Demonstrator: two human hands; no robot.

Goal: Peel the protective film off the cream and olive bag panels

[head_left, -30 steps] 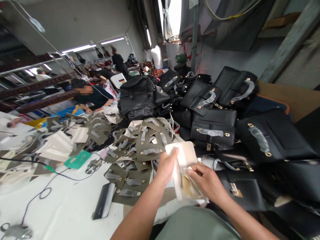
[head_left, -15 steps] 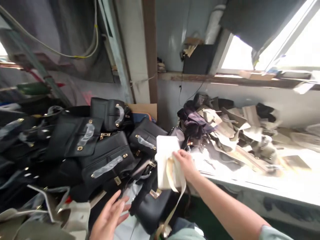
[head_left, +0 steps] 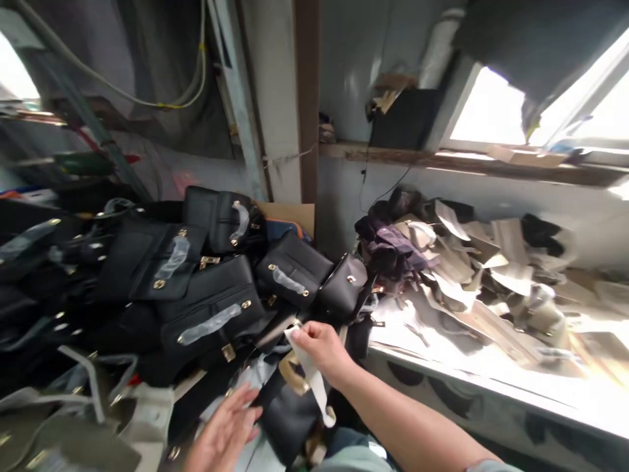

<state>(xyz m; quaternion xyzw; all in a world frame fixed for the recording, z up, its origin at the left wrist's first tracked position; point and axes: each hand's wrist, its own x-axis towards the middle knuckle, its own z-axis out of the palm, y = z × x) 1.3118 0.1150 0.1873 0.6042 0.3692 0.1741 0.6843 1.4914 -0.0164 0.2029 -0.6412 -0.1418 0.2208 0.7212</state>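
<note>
My right hand (head_left: 320,351) pinches the top end of a white flat piece (head_left: 314,383), which hangs down almost edge-on. A tan strap (head_left: 293,375) curls beside the piece, on its left. Below it lies a black handbag (head_left: 285,410) in front of my body, partly hidden by the piece and by shadow. My left hand (head_left: 225,425) is at the lower middle, fingers spread and slightly blurred, holding nothing. It is nearest to that black handbag and to a pale grey sheet (head_left: 248,455) beneath.
Black handbags (head_left: 206,282) with plastic-wrapped handles heap up on the left. Beige bags (head_left: 63,432) fill the lower left corner. On the right, a sunlit white table (head_left: 442,357) carries beige bag pieces (head_left: 462,282) and dark cloth (head_left: 393,246). A post (head_left: 278,98) stands behind.
My right hand has moved left and down with the white piece, which has turned from facing me to nearly edge-on. My left hand has dropped slightly, still open.
</note>
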